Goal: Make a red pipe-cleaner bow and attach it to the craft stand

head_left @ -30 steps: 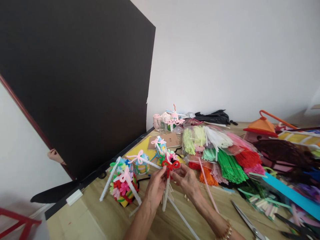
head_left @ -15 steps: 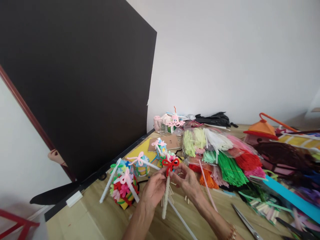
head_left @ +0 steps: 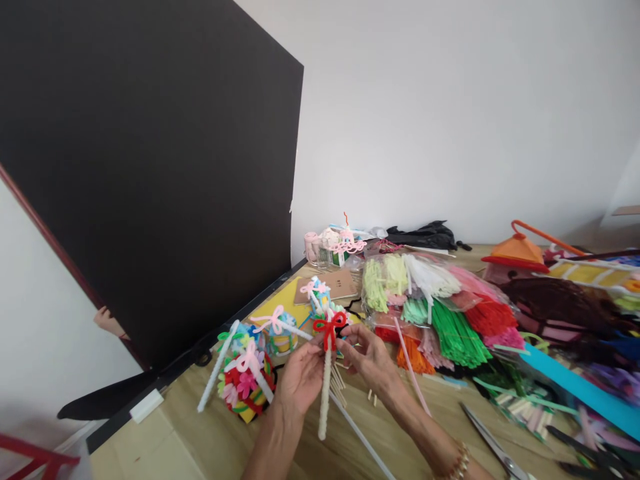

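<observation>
A cream, fuzzy wrapped stick [head_left: 325,403] with a red pipe-cleaner bow [head_left: 329,325] near its top points down toward me, in front of my body. My left hand [head_left: 301,375] closes on it from the left, just below the bow, its fingertips partly behind the stick. My right hand [head_left: 369,357] pinches at the bow's right side; a small dark bit shows by its fingertips. Left of my hands stand a flower-covered basket [head_left: 246,390] with a pink bow [head_left: 251,353] and a small blue-and-yellow pot [head_left: 281,337].
Bagged bundles of green pipe cleaners [head_left: 456,333] and other colours lie at the right. Scissors [head_left: 493,440] rest at the front right, near a blue strip [head_left: 583,390]. A black board [head_left: 150,167] stands at the left, with another person's hand [head_left: 109,322] at its edge.
The view has shifted slightly, and the stick with its bow sits a little further left. My right fingers have moved to the bow's right side. Both hands keep their hold.
</observation>
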Demonstrator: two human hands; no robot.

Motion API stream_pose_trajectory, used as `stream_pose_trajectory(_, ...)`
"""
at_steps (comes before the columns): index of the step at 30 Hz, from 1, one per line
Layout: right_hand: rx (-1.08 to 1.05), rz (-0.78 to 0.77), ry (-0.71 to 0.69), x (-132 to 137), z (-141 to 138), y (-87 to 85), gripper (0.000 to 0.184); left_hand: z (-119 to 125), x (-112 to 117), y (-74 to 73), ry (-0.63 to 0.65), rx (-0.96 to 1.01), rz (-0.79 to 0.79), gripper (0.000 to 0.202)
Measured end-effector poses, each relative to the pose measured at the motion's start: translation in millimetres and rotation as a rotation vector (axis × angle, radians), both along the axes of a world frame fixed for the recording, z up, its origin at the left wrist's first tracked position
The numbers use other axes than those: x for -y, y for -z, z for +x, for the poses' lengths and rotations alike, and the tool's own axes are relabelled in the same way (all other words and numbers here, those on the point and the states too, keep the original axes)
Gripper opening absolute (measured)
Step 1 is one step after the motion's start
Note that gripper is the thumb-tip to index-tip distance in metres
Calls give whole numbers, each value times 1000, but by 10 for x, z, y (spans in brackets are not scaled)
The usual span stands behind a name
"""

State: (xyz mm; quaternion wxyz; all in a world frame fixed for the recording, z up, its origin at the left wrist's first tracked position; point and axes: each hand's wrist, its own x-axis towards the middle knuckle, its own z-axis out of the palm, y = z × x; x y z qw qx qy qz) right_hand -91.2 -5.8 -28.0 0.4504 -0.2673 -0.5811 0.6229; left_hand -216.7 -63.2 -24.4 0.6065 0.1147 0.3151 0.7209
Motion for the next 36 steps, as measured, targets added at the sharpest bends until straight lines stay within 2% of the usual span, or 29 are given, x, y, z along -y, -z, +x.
stream_pose_trajectory(11,-8,-5,29,-85,-21,67,36,106,-27,120,78,-267,81,24)
stream_pose_trajectory(18,-30,23,34,-56,-53,120,30,132,-39,132,95,-240,101,20)
stream_pose_trajectory(27,-20,12,41,-15,-61,160,34,162,-33,148,8,-121,70,16)
stream_pose_trajectory(31,-7,2,43,29,-72,146,34,194,-40,116,11,-195,98,14)
stream_pose_trajectory(36,-8,27,44,59,-80,135,35,205,-57,146,-14,-266,100,18)
